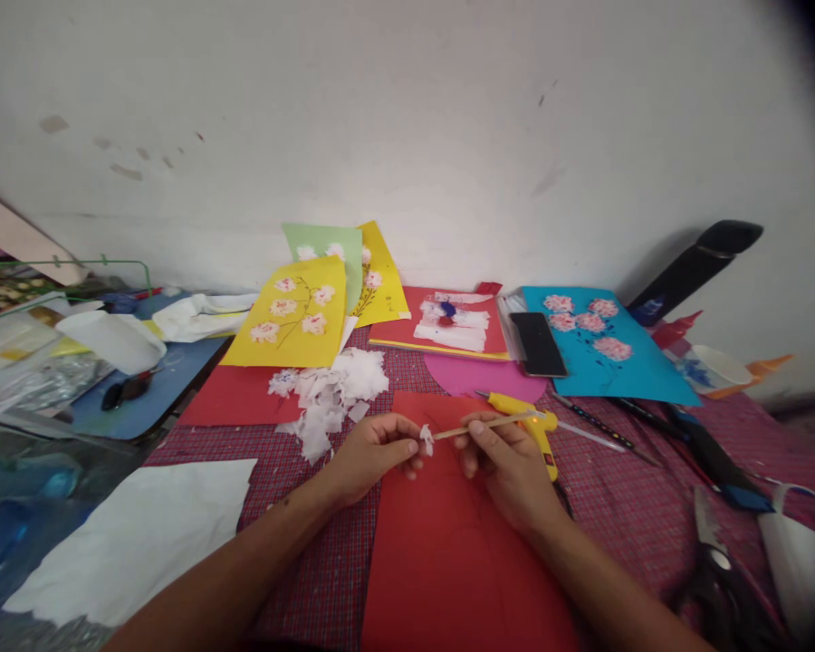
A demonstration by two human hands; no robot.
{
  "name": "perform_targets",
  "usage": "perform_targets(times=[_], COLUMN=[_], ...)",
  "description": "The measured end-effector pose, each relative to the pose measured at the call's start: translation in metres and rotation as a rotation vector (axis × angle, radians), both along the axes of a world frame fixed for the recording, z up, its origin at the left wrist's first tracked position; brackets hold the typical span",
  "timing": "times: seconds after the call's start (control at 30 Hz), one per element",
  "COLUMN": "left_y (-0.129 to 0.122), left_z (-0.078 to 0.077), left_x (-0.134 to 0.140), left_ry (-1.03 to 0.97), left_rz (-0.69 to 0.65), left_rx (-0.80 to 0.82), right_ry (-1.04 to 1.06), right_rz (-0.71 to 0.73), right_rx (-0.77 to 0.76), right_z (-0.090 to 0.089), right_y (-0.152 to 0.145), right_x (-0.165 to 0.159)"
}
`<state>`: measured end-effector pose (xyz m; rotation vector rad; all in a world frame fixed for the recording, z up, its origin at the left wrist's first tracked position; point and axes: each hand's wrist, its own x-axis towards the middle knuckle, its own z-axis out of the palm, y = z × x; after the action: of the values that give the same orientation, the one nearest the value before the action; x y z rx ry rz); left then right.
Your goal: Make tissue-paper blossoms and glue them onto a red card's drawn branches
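Observation:
My left hand [378,450] is closed in a pinch on a small crumpled scrap of white tissue paper [426,438]. From the right, a thin wooden stick [451,433] is held between the thumb and fingers of my right hand [508,460]. The tip of the stick points at the scrap; whether they touch is hard to tell. Below both hands lies a red sheet of paper [441,552] with faint dark lines. A yellow glue gun [520,407] rests just behind my right hand. Torn white tissue pieces [340,389] are heaped beyond my left hand.
Yellow [254,349] and blue [642,358] flower pictures stand behind. A phone [539,344] lies near a red pad [394,337]. Scissors [716,561] and a dark-handled tool [720,462] are at right. White paper [149,534] lies left on the checked cloth [319,561].

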<state>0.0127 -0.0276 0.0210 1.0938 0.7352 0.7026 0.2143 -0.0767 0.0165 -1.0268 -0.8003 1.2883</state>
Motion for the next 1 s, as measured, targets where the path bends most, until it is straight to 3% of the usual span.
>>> perform_targets(times=[0.33,0.67,1.0], left_y=[0.0005,-0.0017,-0.001], left_z=[-0.0022,-0.0002,0.0003], left_x=[0.0001,0.0021,0.0013], left_ry=[0.009,0.094,0.105], left_rz=[0.014,-0.016,0.019], left_rx=[0.04,0.066,0.081], right_ry=[0.07,0.034,-0.011], right_rz=[-0.014,0.034,-0.017], right_rx=[-0.047,-0.07,-0.05], right_z=[0.004,0.0031,0.0035], right_y=[0.0019,0.0019,0.0019], right_x=[-0.0009,-0.0016,-0.0011])
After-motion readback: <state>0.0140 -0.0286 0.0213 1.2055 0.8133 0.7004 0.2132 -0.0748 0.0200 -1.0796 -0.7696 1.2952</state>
